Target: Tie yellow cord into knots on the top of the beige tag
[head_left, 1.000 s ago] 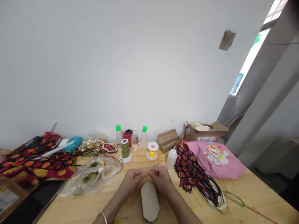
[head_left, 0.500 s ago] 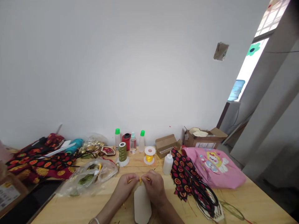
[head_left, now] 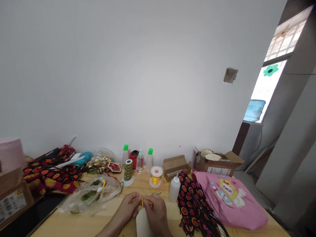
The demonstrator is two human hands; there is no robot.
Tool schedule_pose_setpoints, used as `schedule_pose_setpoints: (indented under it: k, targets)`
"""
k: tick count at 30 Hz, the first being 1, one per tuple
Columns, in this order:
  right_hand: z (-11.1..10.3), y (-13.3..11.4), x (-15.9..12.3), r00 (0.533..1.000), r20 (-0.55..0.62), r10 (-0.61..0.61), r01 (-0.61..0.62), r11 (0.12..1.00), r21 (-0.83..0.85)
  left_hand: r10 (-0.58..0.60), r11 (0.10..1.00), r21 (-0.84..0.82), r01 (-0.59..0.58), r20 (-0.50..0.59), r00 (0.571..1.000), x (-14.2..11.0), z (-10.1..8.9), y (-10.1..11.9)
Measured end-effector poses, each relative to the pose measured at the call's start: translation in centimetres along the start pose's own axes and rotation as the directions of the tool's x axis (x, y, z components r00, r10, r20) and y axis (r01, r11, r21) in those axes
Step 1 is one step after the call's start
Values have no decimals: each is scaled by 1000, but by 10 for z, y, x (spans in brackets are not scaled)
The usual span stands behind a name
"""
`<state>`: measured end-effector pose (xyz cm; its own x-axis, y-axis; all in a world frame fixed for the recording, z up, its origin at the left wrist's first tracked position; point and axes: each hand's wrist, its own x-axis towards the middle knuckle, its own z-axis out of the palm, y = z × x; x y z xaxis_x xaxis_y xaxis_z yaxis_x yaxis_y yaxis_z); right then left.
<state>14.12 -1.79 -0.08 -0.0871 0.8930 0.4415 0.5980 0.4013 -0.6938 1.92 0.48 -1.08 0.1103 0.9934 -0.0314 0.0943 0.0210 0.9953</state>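
Observation:
Both hands meet low in the middle of the head view, each pinching a thin yellow cord (head_left: 142, 202). My left hand (head_left: 130, 205) has its fingertips closed on the cord from the left. From the right, my right hand (head_left: 156, 208) grips it with thumb and finger. Between the hands the cord runs down to the top of a pale, flat board-like piece (head_left: 142, 223) with rounded corners, whose lower part leaves the frame. A loose yellow strand hangs under my left wrist. Whether the cord is knotted there is too small to tell.
Behind the hands stand a yellow cord spool (head_left: 155, 179), a green thread spool (head_left: 128, 172) and a white squeeze bottle (head_left: 174, 188). Patterned fabric (head_left: 190, 200) and a pink bag (head_left: 232, 200) lie right. A plastic bag (head_left: 93, 194) and cardboard box (head_left: 14, 194) are left.
The view has tilted up, so table and hands sit lower in the frame. Both hands still pinch the yellow cord close together; less of the pale piece shows.

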Motion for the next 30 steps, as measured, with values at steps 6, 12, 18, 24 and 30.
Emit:
schedule_pose_setpoints:
  k: [6, 12, 18, 24, 30]
  targets:
    - [-2, -1, 0, 1000, -15, 2, -2, 1000, 0, 64, 997, -37, -67, -79, 995, 5, 6, 2]
    - [0, 5, 4, 992, -72, 102, -97, 993, 65, 208, 964, 170, -205, 1, 978, -3, 1, 5]
    - [4, 6, 3, 991, -113, 67, -53, 991, 124, 119, 988, 97, -118, -10, 993, -6, -1, -2]
    - [3, 4, 3, 993, -107, 49, -31, 986, 165, 68, 997, -28, -68, 24, 997, -7, -4, 0]
    - [2, 3, 4, 988, -86, 126, -100, 962, 255, 74, 993, -98, -67, 63, 995, -13, -8, 7]
